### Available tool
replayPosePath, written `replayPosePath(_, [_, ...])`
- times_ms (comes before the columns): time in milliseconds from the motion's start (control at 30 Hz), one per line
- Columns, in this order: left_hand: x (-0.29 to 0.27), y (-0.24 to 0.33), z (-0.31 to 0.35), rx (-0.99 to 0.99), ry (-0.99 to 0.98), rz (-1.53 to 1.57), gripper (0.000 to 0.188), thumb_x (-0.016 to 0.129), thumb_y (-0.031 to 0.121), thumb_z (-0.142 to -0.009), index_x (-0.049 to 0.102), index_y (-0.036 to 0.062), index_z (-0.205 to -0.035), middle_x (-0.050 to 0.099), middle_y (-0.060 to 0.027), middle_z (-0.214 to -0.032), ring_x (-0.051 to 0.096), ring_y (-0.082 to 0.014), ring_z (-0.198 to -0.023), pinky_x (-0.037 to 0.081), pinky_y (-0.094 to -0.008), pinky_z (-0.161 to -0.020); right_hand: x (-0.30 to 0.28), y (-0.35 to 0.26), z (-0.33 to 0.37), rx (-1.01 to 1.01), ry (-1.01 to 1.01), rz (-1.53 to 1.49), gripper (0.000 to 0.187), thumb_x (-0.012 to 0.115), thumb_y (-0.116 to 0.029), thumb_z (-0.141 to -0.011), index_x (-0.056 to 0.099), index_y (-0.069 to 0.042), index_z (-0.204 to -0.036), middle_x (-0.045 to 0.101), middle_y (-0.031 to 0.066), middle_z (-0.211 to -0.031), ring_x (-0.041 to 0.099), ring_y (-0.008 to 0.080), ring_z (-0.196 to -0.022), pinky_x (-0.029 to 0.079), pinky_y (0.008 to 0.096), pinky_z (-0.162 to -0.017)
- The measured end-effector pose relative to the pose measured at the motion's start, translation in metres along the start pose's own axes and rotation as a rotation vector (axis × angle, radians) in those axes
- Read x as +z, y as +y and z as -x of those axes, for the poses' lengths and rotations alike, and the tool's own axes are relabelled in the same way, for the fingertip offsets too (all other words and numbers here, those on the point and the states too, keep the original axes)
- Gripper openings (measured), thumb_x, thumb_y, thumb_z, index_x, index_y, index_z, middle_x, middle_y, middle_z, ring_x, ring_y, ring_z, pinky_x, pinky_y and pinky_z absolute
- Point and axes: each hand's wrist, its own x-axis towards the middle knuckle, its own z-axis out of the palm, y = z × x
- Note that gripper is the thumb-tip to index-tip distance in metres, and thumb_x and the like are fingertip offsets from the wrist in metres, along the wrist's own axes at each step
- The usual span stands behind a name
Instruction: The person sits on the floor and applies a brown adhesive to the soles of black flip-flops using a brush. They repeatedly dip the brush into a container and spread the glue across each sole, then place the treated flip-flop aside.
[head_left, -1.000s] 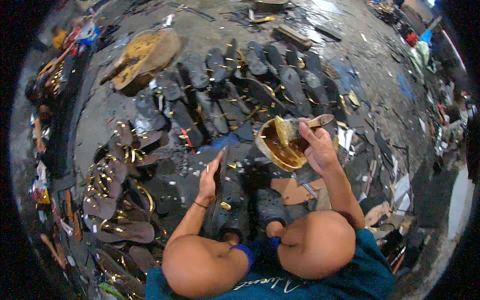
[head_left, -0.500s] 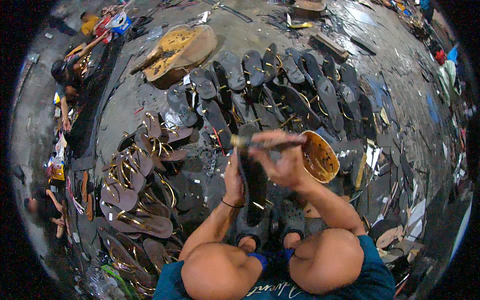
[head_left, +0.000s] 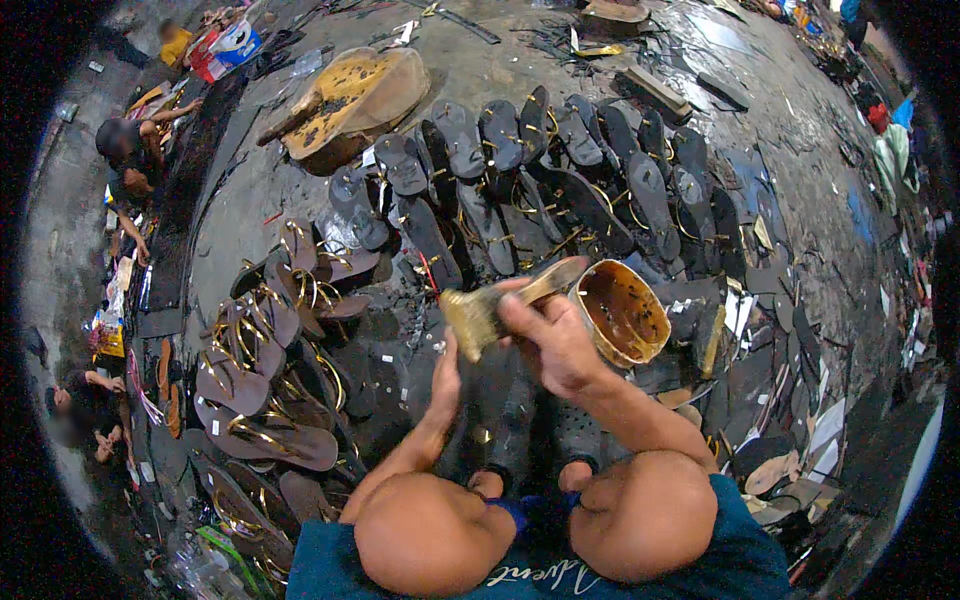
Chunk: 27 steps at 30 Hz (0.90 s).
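One flat paintbrush is in the right hand, whose grip is wrapped snugly around it. Pale, yellowish paste coats the bristles; they face left, toward the fingers of the left hand, while the wooden handle slants up to the right, its end showing right by the rim of a small tub of amber-brown liquid.

The left hand stands on edge just below and left of the bristles. A dark shape lies beside it under the brush — too dim to make out — so I cannot tell whether that hand's grip is around anything, or how wide it is.

Beyond the hands, black sandals lie in rows on the floor. To the left, brown flip-flops with shiny gold straps overlap in a heap. Farther up sits a shallow basin, yellow-stained and dark-flecked. Along the left edge, a co-worker in dark clothing stretches out an arm.
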Motion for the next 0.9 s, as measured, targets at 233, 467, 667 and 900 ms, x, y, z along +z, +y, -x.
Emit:
replayPosePath(233, [-0.012,-0.008,0.054,-0.294,-0.03,0.531,0.072,0.039,0.064,-0.092,0.05,0.0041,-0.13,0.061,-0.01,-0.118,0.066,-0.0215,-0.093,0.055,-0.0343,-0.08,-0.037,-0.018,-0.023,0.062,0.163,-0.219,0.022,0.064,-0.027,-0.092,0.064,-0.007,-0.101,0.067,0.0038,-0.089,0.061,0.0142,-0.077,0.049,0.0281,-0.068])
replayPosePath(467, [0.014,0.062,-0.017,0.053,0.01,0.392,0.073,0.046,0.069,-0.087,0.054,0.0057,-0.122,0.064,-0.0078,-0.111,0.066,-0.0212,-0.087,0.056,-0.0335,-0.075,0.002,0.028,-0.011,-0.537,-0.015,0.85,0.027,0.07,-0.019,-0.085,0.063,-0.002,-0.105,0.068,0.008,-0.092,0.064,0.0163,-0.081,0.05,0.03,-0.076])
replayPosePath(667, [0.066,0.063,-0.037,0.366,0.187,0.251,0.066,0.05,0.07,-0.084,0.061,0.0079,-0.105,0.063,-0.0022,-0.091,0.065,-0.0182,-0.084,0.055,-0.0327,-0.071,-0.03,0.001,-0.031,-0.503,0.068,0.814,0.021,0.069,-0.017,-0.087,0.063,-0.001,-0.099,0.068,0.0084,-0.09,0.064,0.0146,-0.085,0.051,0.0313,-0.075])
replayPosePath(900, [0.025,0.05,-0.047,0.099,-0.067,0.311,0.077,0.048,0.077,-0.08,0.063,0.0064,-0.106,0.066,-0.0037,-0.093,0.065,-0.0177,-0.08,0.055,-0.033,-0.07,0.003,-0.006,-0.032,-0.438,0.028,0.785,0.025,0.072,-0.021,-0.083,0.065,-0.001,-0.097,0.07,0.0107,-0.089,0.066,0.0202,-0.089,0.051,0.0338,-0.08])
